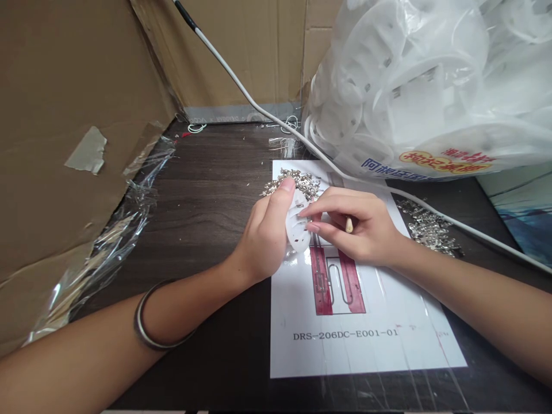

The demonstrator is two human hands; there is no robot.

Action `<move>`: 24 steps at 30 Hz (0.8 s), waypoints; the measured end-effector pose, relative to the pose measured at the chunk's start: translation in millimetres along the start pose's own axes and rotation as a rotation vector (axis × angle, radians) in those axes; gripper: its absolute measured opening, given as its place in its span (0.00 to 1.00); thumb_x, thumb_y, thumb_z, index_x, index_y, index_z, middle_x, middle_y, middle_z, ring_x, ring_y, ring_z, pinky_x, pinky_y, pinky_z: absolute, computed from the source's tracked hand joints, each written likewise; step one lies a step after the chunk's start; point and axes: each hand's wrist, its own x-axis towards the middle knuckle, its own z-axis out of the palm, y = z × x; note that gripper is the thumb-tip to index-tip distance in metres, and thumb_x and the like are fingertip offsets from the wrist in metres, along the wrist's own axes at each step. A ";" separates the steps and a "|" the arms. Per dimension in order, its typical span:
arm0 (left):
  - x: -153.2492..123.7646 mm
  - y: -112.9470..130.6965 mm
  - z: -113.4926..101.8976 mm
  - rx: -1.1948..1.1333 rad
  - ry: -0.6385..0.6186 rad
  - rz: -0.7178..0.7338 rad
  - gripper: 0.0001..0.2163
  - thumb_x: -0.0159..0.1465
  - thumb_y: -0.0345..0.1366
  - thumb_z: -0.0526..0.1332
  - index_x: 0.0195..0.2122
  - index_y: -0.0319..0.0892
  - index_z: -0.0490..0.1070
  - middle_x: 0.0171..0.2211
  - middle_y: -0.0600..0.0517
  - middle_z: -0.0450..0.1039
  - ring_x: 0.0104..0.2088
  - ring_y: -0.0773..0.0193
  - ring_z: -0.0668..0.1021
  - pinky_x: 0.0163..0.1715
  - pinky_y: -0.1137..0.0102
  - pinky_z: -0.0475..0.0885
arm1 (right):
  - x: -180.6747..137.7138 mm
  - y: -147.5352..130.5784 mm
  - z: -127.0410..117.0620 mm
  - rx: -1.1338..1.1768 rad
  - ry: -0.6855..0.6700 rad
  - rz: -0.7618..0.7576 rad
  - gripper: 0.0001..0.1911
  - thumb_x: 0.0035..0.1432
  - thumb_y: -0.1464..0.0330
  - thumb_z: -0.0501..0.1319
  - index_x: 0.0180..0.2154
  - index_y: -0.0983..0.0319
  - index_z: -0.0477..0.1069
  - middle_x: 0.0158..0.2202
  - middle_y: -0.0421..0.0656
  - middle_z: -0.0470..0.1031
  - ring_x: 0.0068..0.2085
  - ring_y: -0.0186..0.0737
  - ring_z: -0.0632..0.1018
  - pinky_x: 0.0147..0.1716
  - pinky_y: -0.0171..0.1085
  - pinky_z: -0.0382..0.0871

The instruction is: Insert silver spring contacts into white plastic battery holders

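Observation:
My left hand (pixel 265 238) is closed around a white round plastic part (pixel 297 221), its thumb along the upper edge. The part is tilted and shows raised ribs and small slots on its face. My right hand (pixel 357 221) reaches in from the right, thumb and forefinger closed together at the part's face. Anything between those fingertips is too small to make out. A thin stick with a pale end (pixel 349 225) pokes out from the curled fingers of that hand. Just behind the part lies a pile of small shiny metal pieces (pixel 302 183).
Under my hands is a printed sheet (pixel 345 351) with a red-and-grey drawing. Another heap of metal pieces (pixel 431 230) lies right. A clear bag of white plastic parts (pixel 409 86) stands behind. A white cable (pixel 319 152) crosses the table. Cardboard (pixel 77 75) walls the left.

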 end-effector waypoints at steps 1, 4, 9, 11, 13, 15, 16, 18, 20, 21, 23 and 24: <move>-0.2 -0.3 -0.3 0.011 -0.011 0.003 0.22 0.68 0.52 0.52 0.23 0.43 0.55 0.22 0.54 0.51 0.24 0.67 0.56 0.24 0.68 0.55 | -0.2 0.1 0.5 -0.006 0.002 -0.029 0.07 0.61 0.73 0.65 0.41 0.60 0.80 0.30 0.40 0.77 0.28 0.34 0.74 0.27 0.35 0.67; -0.5 -0.4 -0.7 0.015 -0.019 0.014 0.21 0.67 0.52 0.52 0.23 0.43 0.55 0.23 0.54 0.53 0.25 0.66 0.57 0.26 0.68 0.56 | -1.1 -0.1 2.2 -0.025 0.012 -0.095 0.09 0.62 0.74 0.64 0.43 0.62 0.80 0.30 0.42 0.77 0.28 0.34 0.74 0.27 0.35 0.68; 0.0 0.3 0.2 0.013 -0.018 0.017 0.20 0.68 0.51 0.52 0.23 0.43 0.56 0.23 0.54 0.53 0.25 0.66 0.58 0.26 0.68 0.57 | -1.0 -4.5 2.5 -0.102 0.069 -0.078 0.06 0.59 0.77 0.64 0.37 0.62 0.77 0.28 0.41 0.76 0.28 0.34 0.74 0.29 0.36 0.70; 0.2 0.1 0.4 0.011 -0.020 0.021 0.20 0.68 0.50 0.52 0.24 0.43 0.56 0.23 0.53 0.54 0.25 0.67 0.58 0.26 0.68 0.57 | -1.2 -5.5 2.1 -0.133 0.067 -0.083 0.06 0.59 0.76 0.63 0.36 0.61 0.77 0.28 0.41 0.76 0.28 0.34 0.75 0.28 0.35 0.70; 0.1 -0.3 0.2 0.013 -0.019 0.017 0.20 0.68 0.50 0.52 0.24 0.43 0.56 0.23 0.53 0.53 0.25 0.67 0.58 0.25 0.69 0.57 | -2.6 -5.2 2.1 -0.168 0.032 -0.126 0.06 0.61 0.75 0.62 0.37 0.60 0.77 0.29 0.42 0.77 0.29 0.34 0.76 0.28 0.35 0.71; -0.1 -0.7 -0.1 0.024 -0.011 0.011 0.21 0.68 0.51 0.52 0.24 0.43 0.55 0.23 0.54 0.53 0.24 0.67 0.58 0.24 0.68 0.57 | -5.0 -4.1 2.7 -0.244 0.006 -0.166 0.08 0.62 0.75 0.60 0.39 0.62 0.77 0.31 0.44 0.78 0.30 0.35 0.77 0.27 0.34 0.71; -0.2 -1.0 -0.3 0.034 -0.012 0.009 0.21 0.68 0.51 0.52 0.24 0.43 0.55 0.23 0.54 0.53 0.24 0.67 0.58 0.24 0.68 0.57 | -6.3 -3.6 3.1 -0.294 0.006 -0.177 0.09 0.61 0.76 0.59 0.40 0.63 0.77 0.32 0.45 0.78 0.30 0.35 0.77 0.26 0.34 0.71; -0.3 -1.5 -0.7 0.051 -0.021 0.016 0.21 0.68 0.51 0.51 0.24 0.43 0.55 0.23 0.53 0.53 0.24 0.67 0.58 0.25 0.68 0.58 | -8.4 -3.3 3.8 -0.385 0.023 -0.186 0.10 0.60 0.77 0.58 0.40 0.64 0.77 0.32 0.45 0.78 0.29 0.35 0.77 0.23 0.34 0.68; -0.1 -2.0 -1.0 0.060 -0.029 0.030 0.21 0.68 0.52 0.51 0.24 0.43 0.54 0.24 0.53 0.54 0.25 0.67 0.59 0.25 0.68 0.58 | -9.4 -3.9 4.1 -0.446 0.052 -0.189 0.10 0.59 0.77 0.58 0.39 0.64 0.78 0.31 0.44 0.77 0.28 0.34 0.76 0.21 0.33 0.66; 0.1 -2.1 -1.1 0.063 -0.032 0.034 0.21 0.68 0.52 0.51 0.24 0.43 0.54 0.24 0.54 0.54 0.25 0.67 0.59 0.26 0.68 0.58 | -9.6 -4.4 4.1 -0.467 0.060 -0.191 0.10 0.59 0.77 0.59 0.39 0.64 0.77 0.30 0.43 0.77 0.27 0.34 0.76 0.20 0.33 0.65; 0.7 -2.4 -1.3 0.064 -0.032 0.036 0.21 0.68 0.52 0.51 0.24 0.43 0.54 0.24 0.54 0.53 0.25 0.67 0.59 0.26 0.68 0.58 | -9.3 -5.1 4.2 -0.485 0.071 -0.192 0.10 0.58 0.77 0.59 0.39 0.64 0.77 0.29 0.42 0.76 0.26 0.33 0.75 0.20 0.33 0.63; 0.9 -2.5 -1.4 0.064 -0.033 0.035 0.21 0.68 0.52 0.51 0.25 0.43 0.54 0.24 0.54 0.54 0.25 0.67 0.59 0.26 0.68 0.58 | -9.0 -5.3 4.3 -0.481 0.071 -0.187 0.10 0.58 0.78 0.59 0.39 0.64 0.76 0.29 0.42 0.76 0.26 0.33 0.75 0.20 0.33 0.64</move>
